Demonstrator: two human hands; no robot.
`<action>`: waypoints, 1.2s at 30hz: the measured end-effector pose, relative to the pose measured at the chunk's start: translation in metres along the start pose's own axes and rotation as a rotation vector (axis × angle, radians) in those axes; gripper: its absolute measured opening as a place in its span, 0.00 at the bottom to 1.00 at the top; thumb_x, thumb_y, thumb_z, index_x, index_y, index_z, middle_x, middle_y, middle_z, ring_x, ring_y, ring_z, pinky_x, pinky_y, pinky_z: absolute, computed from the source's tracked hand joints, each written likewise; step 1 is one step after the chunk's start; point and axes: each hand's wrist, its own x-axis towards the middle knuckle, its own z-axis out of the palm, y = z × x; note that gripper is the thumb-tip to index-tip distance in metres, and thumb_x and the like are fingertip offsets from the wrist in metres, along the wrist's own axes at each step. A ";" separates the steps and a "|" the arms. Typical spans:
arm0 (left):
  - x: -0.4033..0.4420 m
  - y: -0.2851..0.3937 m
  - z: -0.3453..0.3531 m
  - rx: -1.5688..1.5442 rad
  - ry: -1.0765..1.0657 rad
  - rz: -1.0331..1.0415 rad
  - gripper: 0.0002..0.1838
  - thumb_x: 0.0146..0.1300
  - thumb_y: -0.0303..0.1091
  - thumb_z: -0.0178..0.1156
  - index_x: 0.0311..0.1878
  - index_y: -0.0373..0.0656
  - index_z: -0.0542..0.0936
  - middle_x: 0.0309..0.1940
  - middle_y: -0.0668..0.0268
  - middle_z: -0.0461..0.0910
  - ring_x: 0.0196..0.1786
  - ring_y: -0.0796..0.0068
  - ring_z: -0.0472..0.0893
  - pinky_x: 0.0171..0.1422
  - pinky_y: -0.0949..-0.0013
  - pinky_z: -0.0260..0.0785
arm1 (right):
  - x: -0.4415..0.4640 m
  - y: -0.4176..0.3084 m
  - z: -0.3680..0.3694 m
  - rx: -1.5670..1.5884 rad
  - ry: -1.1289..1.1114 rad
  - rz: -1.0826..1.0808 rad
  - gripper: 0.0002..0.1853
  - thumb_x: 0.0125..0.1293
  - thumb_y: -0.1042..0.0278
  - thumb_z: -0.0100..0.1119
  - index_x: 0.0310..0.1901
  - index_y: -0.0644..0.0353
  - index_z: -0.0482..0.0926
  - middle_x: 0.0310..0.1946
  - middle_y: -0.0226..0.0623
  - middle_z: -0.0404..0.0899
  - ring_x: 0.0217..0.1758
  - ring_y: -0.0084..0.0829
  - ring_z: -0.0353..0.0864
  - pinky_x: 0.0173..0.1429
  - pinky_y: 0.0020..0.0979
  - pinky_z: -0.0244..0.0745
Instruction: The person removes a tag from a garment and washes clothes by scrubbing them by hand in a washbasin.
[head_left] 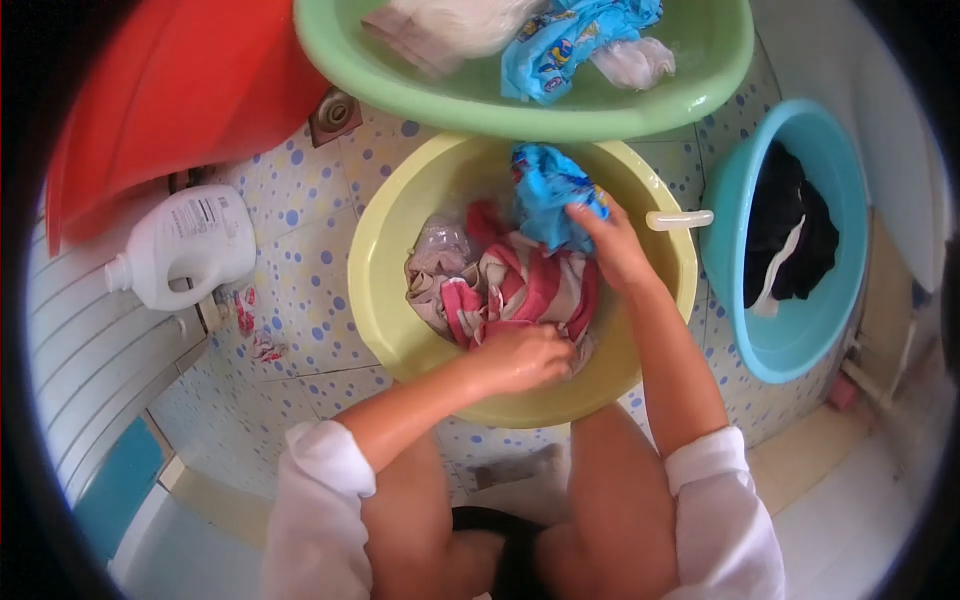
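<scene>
My right hand [612, 243] grips a wet blue patterned cloth [548, 198] at the far right part of a yellow basin [375, 240]. Below it, my left hand [525, 355] is curled with the fingers downward, at the near edge of a red-and-white striped cloth [520, 280]. What its fingers close on, if anything, is hidden under the hand. A crumpled beige cloth [428, 285] lies at the left in the same basin, with a pale, wet-looking bunch [440, 243] above it.
A green tub [520, 118] holding blue and white clothes overlaps the yellow basin's far rim. To the right stands a blue basin [745, 325] with black clothing [790, 230]. A white jug [195, 245] lies left, near a floor drain [336, 112] and a red tub [190, 90].
</scene>
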 end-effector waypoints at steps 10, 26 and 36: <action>0.031 -0.065 -0.048 0.453 0.236 -0.380 0.23 0.63 0.44 0.49 0.58 0.45 0.68 0.64 0.59 0.61 0.56 0.55 0.70 0.58 0.58 0.65 | 0.051 0.073 -0.003 -1.495 0.197 -0.025 0.23 0.55 0.56 0.55 0.50 0.60 0.70 0.47 0.50 0.74 0.49 0.47 0.75 0.52 0.43 0.70; -0.003 -0.018 -0.055 -1.952 0.886 -0.049 0.16 0.67 0.44 0.45 0.49 0.44 0.70 0.44 0.66 0.74 0.48 0.71 0.74 0.55 0.65 0.67 | -0.042 0.010 0.090 -1.095 -0.209 -0.925 0.10 0.52 0.63 0.61 0.29 0.59 0.73 0.22 0.41 0.76 0.26 0.42 0.77 0.32 0.39 0.72; -0.007 -0.014 -0.077 -1.504 0.832 -0.256 0.44 0.60 0.56 0.53 0.68 0.42 0.43 0.67 0.61 0.49 0.65 0.60 0.59 0.65 0.62 0.55 | -0.030 -0.004 0.055 0.240 -0.121 0.171 0.23 0.64 0.60 0.53 0.56 0.67 0.67 0.49 0.36 0.73 0.51 0.25 0.71 0.59 0.27 0.62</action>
